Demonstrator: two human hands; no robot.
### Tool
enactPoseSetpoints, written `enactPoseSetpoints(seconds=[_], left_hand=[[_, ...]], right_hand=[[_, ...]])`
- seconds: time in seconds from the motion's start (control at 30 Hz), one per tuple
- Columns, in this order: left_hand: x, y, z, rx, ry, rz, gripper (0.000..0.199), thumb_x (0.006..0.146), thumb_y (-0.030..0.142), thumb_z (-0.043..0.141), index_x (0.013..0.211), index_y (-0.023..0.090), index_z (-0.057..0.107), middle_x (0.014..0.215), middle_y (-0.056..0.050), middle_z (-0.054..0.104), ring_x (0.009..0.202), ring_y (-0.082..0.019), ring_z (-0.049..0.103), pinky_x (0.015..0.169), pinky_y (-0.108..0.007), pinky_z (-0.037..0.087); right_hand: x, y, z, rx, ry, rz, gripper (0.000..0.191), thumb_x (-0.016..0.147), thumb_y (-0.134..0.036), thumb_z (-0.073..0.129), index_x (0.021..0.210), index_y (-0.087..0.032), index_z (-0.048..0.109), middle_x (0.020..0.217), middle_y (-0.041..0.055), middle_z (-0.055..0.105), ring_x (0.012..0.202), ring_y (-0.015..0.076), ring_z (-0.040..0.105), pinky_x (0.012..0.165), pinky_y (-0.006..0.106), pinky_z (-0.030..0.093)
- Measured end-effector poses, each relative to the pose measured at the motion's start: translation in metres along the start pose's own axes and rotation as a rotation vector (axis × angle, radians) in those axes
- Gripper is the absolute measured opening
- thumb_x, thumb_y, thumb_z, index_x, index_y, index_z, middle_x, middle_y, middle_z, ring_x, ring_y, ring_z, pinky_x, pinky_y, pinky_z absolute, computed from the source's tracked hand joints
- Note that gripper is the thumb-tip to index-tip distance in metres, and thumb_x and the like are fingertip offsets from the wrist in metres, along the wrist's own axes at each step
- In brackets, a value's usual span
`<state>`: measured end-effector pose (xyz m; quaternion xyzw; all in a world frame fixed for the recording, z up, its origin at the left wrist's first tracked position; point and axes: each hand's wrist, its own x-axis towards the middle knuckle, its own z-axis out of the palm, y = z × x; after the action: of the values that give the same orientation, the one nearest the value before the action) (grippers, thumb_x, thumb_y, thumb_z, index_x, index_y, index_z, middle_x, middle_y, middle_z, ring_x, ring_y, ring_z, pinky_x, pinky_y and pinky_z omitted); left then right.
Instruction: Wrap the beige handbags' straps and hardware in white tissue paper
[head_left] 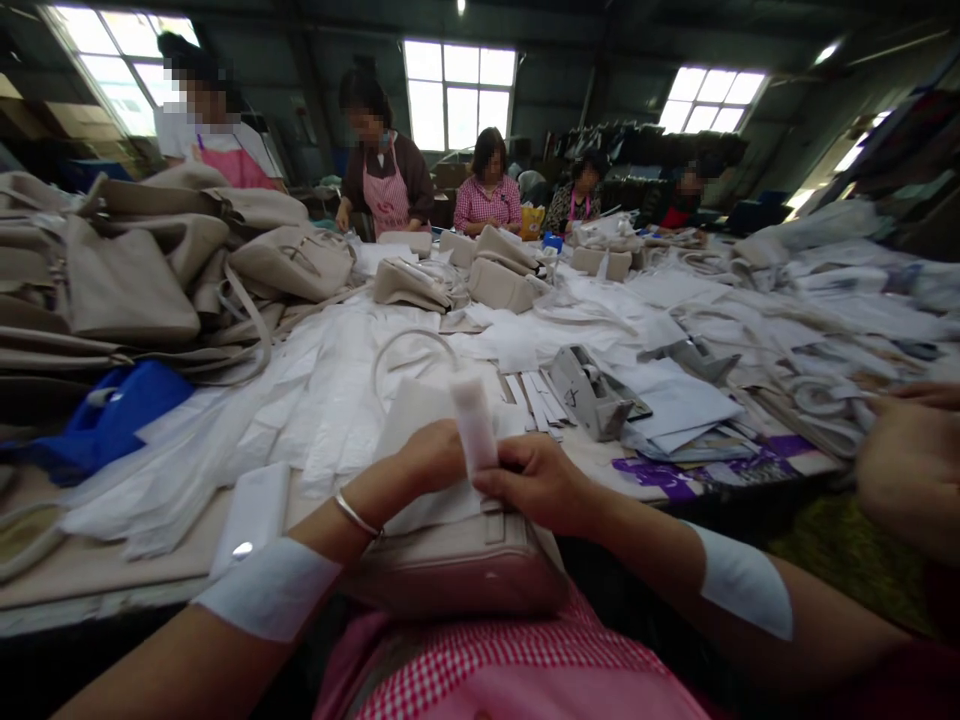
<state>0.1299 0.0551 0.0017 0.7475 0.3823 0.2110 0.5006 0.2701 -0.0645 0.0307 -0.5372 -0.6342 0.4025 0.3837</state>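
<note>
A beige handbag [457, 575] rests at the table's near edge, against my apron, with white sheet material over its top. Above it stands a strip of white wrapping [474, 425], slightly tilted. My right hand [544, 483] pinches the strip's lower end between thumb and fingers. Just left of the strip, my left hand [437, 455] is curled, its fingertips hidden behind the wrapping; what it grips is not visible. A pale strap [412, 335] arches up behind the bag.
A grey tape dispenser [592, 395] stands beyond my right hand, near white paper sheets [679, 405]. Clear plastic bags [322, 390] and a white phone-like object [253, 515] lie left. Beige bags [135, 270] are heaped far left. Another person's hand [911, 465] is at right; several people work opposite.
</note>
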Motion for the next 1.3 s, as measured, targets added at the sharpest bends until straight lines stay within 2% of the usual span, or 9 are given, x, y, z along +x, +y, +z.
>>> enactPoseSetpoints(seconds=[0.1, 0.2, 0.3, 0.47, 0.67, 0.77, 0.9, 1.1, 1.3], left_hand=[[-0.015, -0.004, -0.002, 0.075, -0.045, 0.0, 0.018, 0.073, 0.027, 0.068, 0.057, 0.022, 0.06, 0.056, 0.0, 0.06, 0.058, -0.018, 0.052, 0.06, -0.027, 0.037], [-0.034, -0.009, 0.008, 0.128, -0.039, -0.052, 0.029, 0.085, 0.034, 0.053, 0.059, 0.022, 0.058, 0.054, 0.0, 0.058, 0.054, -0.017, 0.05, 0.056, -0.028, 0.035], [-0.048, -0.012, 0.025, 0.098, -0.032, -0.1, 0.035, 0.091, 0.038, 0.045, 0.063, 0.022, 0.057, 0.052, 0.001, 0.056, 0.052, -0.017, 0.049, 0.055, -0.028, 0.035], [-0.059, -0.017, 0.048, 0.028, -0.019, -0.134, 0.038, 0.094, 0.042, 0.038, 0.066, 0.022, 0.054, 0.054, 0.001, 0.055, 0.055, -0.017, 0.051, 0.059, -0.03, 0.037], [-0.068, -0.029, 0.062, 0.165, 0.02, -0.031, 0.028, 0.096, 0.034, 0.035, 0.086, 0.022, 0.058, 0.082, -0.009, 0.067, 0.076, -0.024, 0.061, 0.073, -0.035, 0.043], [-0.071, -0.037, 0.064, 0.261, -0.009, 0.023, 0.03, 0.097, 0.031, 0.032, 0.091, 0.021, 0.059, 0.087, -0.012, 0.067, 0.078, -0.025, 0.062, 0.075, -0.037, 0.045], [-0.073, -0.044, 0.059, 0.271, -0.04, 0.092, 0.031, 0.097, 0.033, 0.033, 0.097, 0.02, 0.061, 0.09, -0.012, 0.068, 0.079, -0.025, 0.063, 0.076, -0.037, 0.047], [-0.075, -0.041, 0.043, 0.136, -0.097, 0.194, 0.032, 0.097, 0.034, 0.036, 0.1, 0.02, 0.064, 0.101, -0.011, 0.069, 0.092, -0.024, 0.063, 0.089, -0.036, 0.046], [-0.073, -0.034, 0.056, 0.077, 0.05, 0.005, 0.038, 0.094, 0.05, 0.044, 0.091, 0.018, 0.065, 0.082, -0.006, 0.069, 0.076, -0.02, 0.062, 0.073, -0.03, 0.047]], right_hand=[[0.002, 0.025, 0.018, 0.34, 0.14, 0.204, 0.031, 0.079, -0.045, 0.065, 0.073, -0.015, 0.068, 0.063, 0.0005, 0.059, 0.058, 0.0126, 0.048, 0.054, 0.024, 0.038], [-0.007, 0.044, 0.029, 0.442, 0.137, 0.292, 0.039, 0.078, -0.052, 0.065, 0.071, -0.013, 0.068, 0.062, 0.0005, 0.057, 0.057, 0.0118, 0.045, 0.053, 0.024, 0.037], [-0.019, 0.052, 0.032, 0.393, 0.143, 0.333, 0.041, 0.078, -0.054, 0.064, 0.068, -0.014, 0.065, 0.057, -0.0016, 0.051, 0.055, 0.011, 0.04, 0.051, 0.023, 0.034], [-0.034, 0.064, 0.034, 0.311, 0.161, 0.329, 0.04, 0.085, -0.053, 0.057, 0.068, -0.016, 0.062, 0.06, -0.001, 0.052, 0.06, 0.0131, 0.044, 0.055, 0.024, 0.037], [-0.043, 0.076, 0.036, 0.147, 0.194, 0.237, 0.038, 0.091, -0.045, 0.051, 0.064, -0.018, 0.051, 0.063, -0.0022, 0.043, 0.063, 0.0128, 0.039, 0.057, 0.023, 0.034], [-0.04, 0.076, 0.035, 0.189, 0.17, 0.271, 0.038, 0.091, -0.046, 0.052, 0.064, -0.018, 0.049, 0.063, -0.0022, 0.041, 0.063, 0.0126, 0.038, 0.056, 0.023, 0.033], [-0.034, 0.073, 0.033, 0.278, 0.102, 0.328, 0.038, 0.089, -0.048, 0.053, 0.065, -0.018, 0.052, 0.062, -0.0023, 0.041, 0.06, 0.0121, 0.037, 0.054, 0.023, 0.033], [-0.031, 0.07, 0.034, 0.227, 0.126, 0.389, 0.041, 0.086, -0.05, 0.054, 0.06, -0.018, 0.047, 0.058, -0.0031, 0.037, 0.057, 0.0113, 0.034, 0.05, 0.023, 0.03], [-0.029, 0.067, 0.037, 0.004, 0.175, 0.341, 0.045, 0.091, -0.05, 0.046, 0.058, -0.019, 0.044, 0.056, -0.003, 0.039, 0.057, 0.0116, 0.037, 0.051, 0.024, 0.029]])
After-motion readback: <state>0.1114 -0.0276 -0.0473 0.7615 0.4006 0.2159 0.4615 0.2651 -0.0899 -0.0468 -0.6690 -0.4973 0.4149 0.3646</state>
